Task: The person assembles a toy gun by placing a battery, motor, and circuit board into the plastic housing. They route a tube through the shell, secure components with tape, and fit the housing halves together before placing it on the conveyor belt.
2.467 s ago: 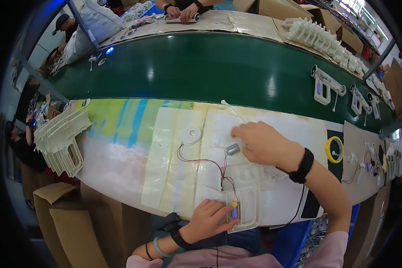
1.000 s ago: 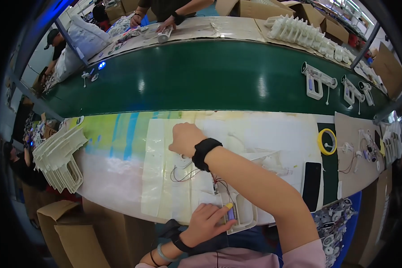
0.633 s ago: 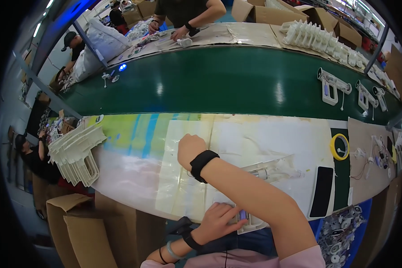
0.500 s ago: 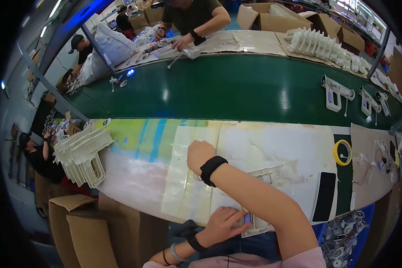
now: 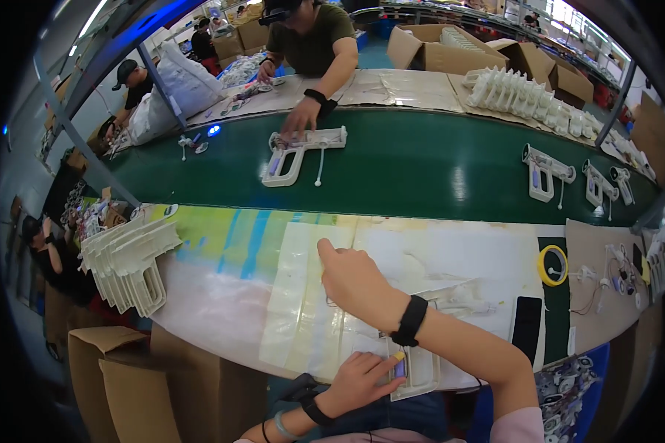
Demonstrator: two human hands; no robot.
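Observation:
At the near table edge, my left hand (image 5: 360,382) has thumb and fingers closed on the handle of a white plastic gun-shaped housing (image 5: 430,378). A purple cylindrical part (image 5: 400,368), with yellow at its upper end, sits between the thumb and index finger. Farther up, my right hand (image 5: 356,286) is held over the white sheet (image 5: 451,247) with its fingers curled in. A thin wire seems to show beside them, but what they hold is hidden. My right forearm covers part of the housing, whose upper section lies beyond it.
Stacked white housing shells (image 5: 129,266) stand at left. Yellow tape (image 5: 552,265) and a black flat slab (image 5: 526,328) lie at right. Across the green belt (image 5: 406,166), a co-worker's hand (image 5: 301,118) touches another gun-shaped unit (image 5: 292,159). A blue bin (image 5: 602,376) of parts is below right.
My right hand has shifted slightly right and down in the picture, its wrist turned. The co-worker's gun-shaped unit now lies on the green belt. The whole view has tilted slightly.

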